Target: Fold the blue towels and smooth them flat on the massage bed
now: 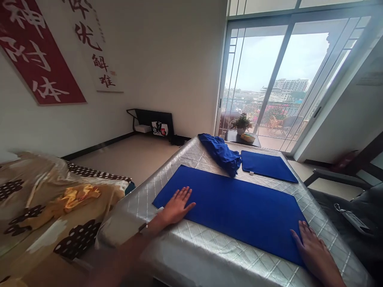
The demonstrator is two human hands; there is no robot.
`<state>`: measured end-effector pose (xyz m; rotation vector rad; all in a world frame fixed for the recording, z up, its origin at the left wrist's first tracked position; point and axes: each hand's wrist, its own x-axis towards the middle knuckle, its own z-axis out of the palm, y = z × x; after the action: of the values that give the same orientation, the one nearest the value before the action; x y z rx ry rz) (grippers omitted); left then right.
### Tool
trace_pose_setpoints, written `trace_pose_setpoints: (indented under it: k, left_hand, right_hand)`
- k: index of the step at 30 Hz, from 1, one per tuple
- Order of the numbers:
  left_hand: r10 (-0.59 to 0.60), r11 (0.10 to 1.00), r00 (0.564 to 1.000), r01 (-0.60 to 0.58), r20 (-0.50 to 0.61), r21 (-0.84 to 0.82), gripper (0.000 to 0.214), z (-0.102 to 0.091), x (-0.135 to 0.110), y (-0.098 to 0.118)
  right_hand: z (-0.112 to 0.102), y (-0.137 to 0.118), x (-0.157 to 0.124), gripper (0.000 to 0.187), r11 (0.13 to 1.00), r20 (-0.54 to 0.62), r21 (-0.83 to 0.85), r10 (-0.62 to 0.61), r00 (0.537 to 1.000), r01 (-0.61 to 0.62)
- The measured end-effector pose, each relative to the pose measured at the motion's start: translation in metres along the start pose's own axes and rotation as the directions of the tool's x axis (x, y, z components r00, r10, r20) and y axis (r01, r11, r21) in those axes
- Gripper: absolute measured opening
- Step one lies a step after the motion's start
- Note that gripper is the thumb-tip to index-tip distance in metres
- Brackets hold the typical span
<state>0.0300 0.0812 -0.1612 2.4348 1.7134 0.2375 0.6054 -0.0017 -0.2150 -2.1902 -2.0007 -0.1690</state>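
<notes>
A long blue cloth lies flat across the silver quilted mattress in front of me. Near the cloth's left end, my left hand rests on it palm down, fingers stretched out. My right hand lies at the right end, its fingers extended over the edge and holding nothing. Beyond the long cloth is a smaller folded blue cloth with a white tag at its near edge. To the left of that sits a crumpled blue cloth in a loose heap.
At the left, a patterned cover carries a crumpled yellow cloth. A white power strip lies on a dark seat at the right. Past the mattress, a potted plant stands on a small table by the sliding glass door.
</notes>
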Motion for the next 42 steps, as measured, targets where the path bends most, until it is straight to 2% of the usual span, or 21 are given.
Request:
trace_pose_setpoints:
  k: [2, 4, 6, 8, 10, 12, 14, 17, 19, 21, 23, 25, 28, 31, 34, 37, 39, 40, 42]
  left_hand:
    - [-0.126, 0.991, 0.99, 0.128, -0.057, 0.038, 0.082, -0.004, -0.013, -0.037]
    - [-0.182, 0.98, 0.979, 0.188, -0.097, 0.059, 0.085, -0.005, -0.023, -0.06]
    - [-0.19, 0.978, 0.976, 0.198, -0.108, 0.063, 0.088, -0.005, -0.028, -0.068]
    - [-0.189, 0.979, 0.977, 0.195, -0.1, 0.057, 0.09, -0.005, -0.029, -0.067]
    - [-0.192, 0.979, 0.977, 0.197, -0.09, 0.048, 0.091, -0.005, -0.029, -0.063]
    - [-0.191, 0.98, 0.977, 0.195, -0.091, 0.04, 0.09, -0.005, -0.028, -0.061]
    - [-0.187, 0.981, 0.977, 0.192, -0.102, 0.037, 0.09, -0.003, -0.027, -0.061]
    - [-0.174, 0.982, 0.976, 0.181, -0.132, 0.044, 0.089, 0.0, -0.027, -0.066]
    - [-0.168, 0.983, 0.976, 0.177, -0.141, 0.053, 0.088, 0.002, -0.027, -0.068]
    - [-0.172, 0.982, 0.976, 0.181, -0.137, 0.061, 0.088, 0.001, -0.027, -0.068]
    - [-0.183, 0.979, 0.974, 0.193, -0.133, 0.067, 0.088, -0.001, -0.027, -0.067]
    - [-0.189, 0.978, 0.974, 0.198, -0.125, 0.07, 0.089, -0.004, -0.028, -0.064]
    - [-0.19, 0.978, 0.977, 0.197, -0.099, 0.066, 0.091, -0.007, -0.028, -0.061]
    - [-0.197, 0.977, 0.976, 0.203, -0.089, 0.059, 0.092, -0.006, -0.028, -0.063]
    - [-0.207, 0.976, 0.976, 0.211, -0.067, 0.06, 0.09, -0.006, -0.029, -0.07]
    - [-0.32, 0.945, 0.947, 0.322, -0.038, 0.063, 0.092, -0.013, -0.025, -0.072]
    - [-0.398, 0.915, 0.916, 0.401, -0.052, 0.052, 0.095, -0.021, -0.017, -0.058]
    - [-0.391, 0.918, 0.919, 0.393, -0.061, 0.042, 0.094, -0.024, -0.011, -0.044]
    - [-0.25, 0.968, 0.967, 0.251, -0.054, 0.016, 0.09, -0.028, 0.003, -0.004]
  right_hand:
    - [0.001, 0.001, 0.0, 0.07, 1.0, 0.002, 0.014, -0.001, 1.0, 0.001]
    - [0.001, 0.003, 0.001, 0.073, 1.0, 0.005, 0.022, 0.015, 1.0, -0.015]
    - [-0.001, 0.006, 0.003, 0.075, 0.999, 0.023, 0.008, 0.037, 0.999, -0.038]
    - [-0.006, 0.005, 0.004, 0.075, 0.998, 0.049, -0.049, 0.046, 0.998, -0.043]
    - [-0.017, -0.009, 0.007, 0.075, 0.986, 0.058, -0.155, 0.068, 0.996, -0.058]
    - [-0.031, -0.042, 0.01, 0.076, 0.968, 0.079, -0.242, 0.079, 0.994, -0.058]
    - [-0.046, -0.095, 0.014, 0.074, 0.974, 0.145, -0.228, 0.021, 0.989, 0.012]
    - [-0.061, -0.189, 0.022, 0.071, 0.981, 0.197, -0.005, -0.188, 0.962, 0.193]
    - [-0.064, -0.241, 0.027, 0.071, 0.949, 0.169, 0.142, -0.303, 0.938, 0.281]
    - [-0.061, -0.273, 0.031, 0.073, 0.918, 0.168, 0.237, -0.362, 0.917, 0.319]
    - [-0.057, -0.283, 0.032, 0.074, 0.908, 0.195, 0.278, -0.372, 0.908, 0.313]
    - [-0.052, -0.273, 0.03, 0.076, 0.915, 0.22, 0.28, -0.357, 0.908, 0.292]
    - [-0.043, -0.228, 0.02, 0.078, 0.944, 0.22, 0.218, -0.294, 0.93, 0.247]
    - [-0.032, -0.157, 0.006, 0.079, 0.982, 0.157, 0.093, -0.176, 0.972, 0.162]
    - [-0.019, -0.077, -0.009, 0.079, 0.999, 0.106, -0.002, -0.044, 0.993, 0.044]
    - [-0.01, -0.023, -0.022, 0.08, 0.999, 0.068, -0.026, 0.033, 0.997, -0.031]
    - [-0.006, -0.009, -0.027, 0.079, 0.999, 0.042, -0.019, 0.033, 0.999, -0.032]
    - [-0.005, -0.007, -0.028, 0.078, 1.0, 0.031, -0.015, 0.027, 0.999, -0.027]
    - [-0.004, -0.01, -0.03, 0.075, 1.0, 0.008, -0.009, 0.027, 1.0, -0.027]
